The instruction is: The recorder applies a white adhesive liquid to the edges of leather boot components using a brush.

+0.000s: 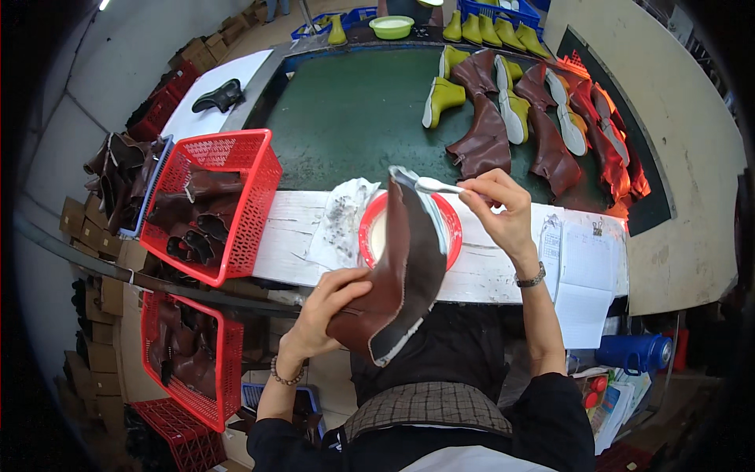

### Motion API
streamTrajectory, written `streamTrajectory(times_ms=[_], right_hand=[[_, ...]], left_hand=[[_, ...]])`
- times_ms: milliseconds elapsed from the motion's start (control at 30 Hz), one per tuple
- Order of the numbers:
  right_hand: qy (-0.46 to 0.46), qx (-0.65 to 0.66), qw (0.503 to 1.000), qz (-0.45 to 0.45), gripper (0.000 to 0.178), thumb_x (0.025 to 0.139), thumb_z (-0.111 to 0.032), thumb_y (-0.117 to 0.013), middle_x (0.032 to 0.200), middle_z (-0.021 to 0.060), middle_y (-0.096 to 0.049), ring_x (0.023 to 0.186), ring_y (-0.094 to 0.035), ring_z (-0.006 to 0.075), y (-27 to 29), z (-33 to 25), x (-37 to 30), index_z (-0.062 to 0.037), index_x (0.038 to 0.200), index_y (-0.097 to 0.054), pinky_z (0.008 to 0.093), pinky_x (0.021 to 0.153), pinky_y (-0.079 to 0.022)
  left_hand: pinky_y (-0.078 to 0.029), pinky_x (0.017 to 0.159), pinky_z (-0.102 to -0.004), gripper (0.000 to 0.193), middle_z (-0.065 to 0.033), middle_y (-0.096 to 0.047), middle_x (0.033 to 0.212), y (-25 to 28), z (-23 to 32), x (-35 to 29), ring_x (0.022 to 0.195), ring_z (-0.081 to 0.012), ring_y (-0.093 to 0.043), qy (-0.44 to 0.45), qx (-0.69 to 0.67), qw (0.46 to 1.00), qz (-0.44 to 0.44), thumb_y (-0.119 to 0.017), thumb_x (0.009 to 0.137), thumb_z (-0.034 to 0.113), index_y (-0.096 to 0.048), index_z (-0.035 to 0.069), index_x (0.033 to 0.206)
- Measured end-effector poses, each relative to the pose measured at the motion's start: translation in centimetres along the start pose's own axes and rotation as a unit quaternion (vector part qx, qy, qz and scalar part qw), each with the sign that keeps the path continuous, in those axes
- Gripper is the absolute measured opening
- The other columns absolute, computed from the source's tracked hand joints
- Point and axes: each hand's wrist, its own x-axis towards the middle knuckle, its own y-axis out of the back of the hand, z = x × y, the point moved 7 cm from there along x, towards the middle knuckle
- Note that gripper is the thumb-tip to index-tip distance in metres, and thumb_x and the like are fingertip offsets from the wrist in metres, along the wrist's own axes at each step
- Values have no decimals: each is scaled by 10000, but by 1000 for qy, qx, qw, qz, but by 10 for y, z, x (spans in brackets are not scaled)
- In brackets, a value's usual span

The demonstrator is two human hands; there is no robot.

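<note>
My left hand (326,308) is closed round a brown leather boot upper (387,291), tilted up with its dark lining partly showing. A whitish band runs along the edges of the upper. Between the thumb and fingers of my right hand (503,211) is a small white-handled brush (437,186). Its head, coated with something white, touches the far top edge of the upper. Below this stands a red bowl (366,250) of white liquid, partly hidden by the upper. A stained white cloth (343,224) lies to the bowl's left.
Red baskets (263,189) of brown uppers stand at left. On the green belt (354,118), brown uppers and yellow-green lasts (444,101) lie at right. A black boot (219,96) rests far left. Papers (586,271) and a blue flask (635,352) are at right.
</note>
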Motion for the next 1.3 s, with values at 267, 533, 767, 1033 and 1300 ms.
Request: streamTrajectory(times_ms=[267, 533, 767, 1033, 1300], right_hand=[[5, 25, 999, -20, 196, 830, -36, -827, 880, 60, -674, 756, -642, 129, -17, -3, -18, -27, 1023, -795, 262, 625, -504], [-56, 89, 994, -42, 188, 842, -8, -815, 918, 51, -679, 749, -636, 97, -40, -14, -71, -18, 1028, -792, 222, 653, -511], [-66, 47, 997, -9, 167, 871, -17, -790, 909, 50, -675, 727, -613, 91, -30, -12, -48, -22, 1039, -786, 221, 608, -474], [-28, 71, 997, -16, 179, 859, -12, -793, 911, 54, -680, 730, -618, 88, -31, -26, -54, -24, 1037, -784, 217, 611, -485], [-12, 59, 998, 27, 194, 855, 9, -796, 913, 60, -661, 742, -615, 92, -24, -22, -39, -3, 1048, -776, 223, 622, -491]], left_hand=[[-500, 1036, -400, 728, -195, -577, 1397, 8, -5, -10, 1236, -352, -599, 38, -22, 995, 85, -867, 719, 35, -575, 33, 1386], [-504, 1028, -372, 749, -190, -595, 1338, 8, -33, -10, 1228, -341, -624, 87, -36, 965, 245, -861, 720, -3, -541, 3, 1397], [-514, 1033, -388, 767, -212, -574, 1379, 5, -24, 0, 1252, -349, -610, 45, 26, 972, 227, -883, 722, 27, -535, 15, 1405], [-515, 1038, -402, 831, -209, -544, 1424, 11, -23, 5, 1272, -361, -593, 24, 30, 960, 276, -910, 703, 42, -506, 26, 1428], [-505, 1051, -403, 844, -215, -530, 1436, 7, -20, 7, 1299, -356, -569, 5, 1, 960, 280, -922, 705, 65, -499, 35, 1435]])
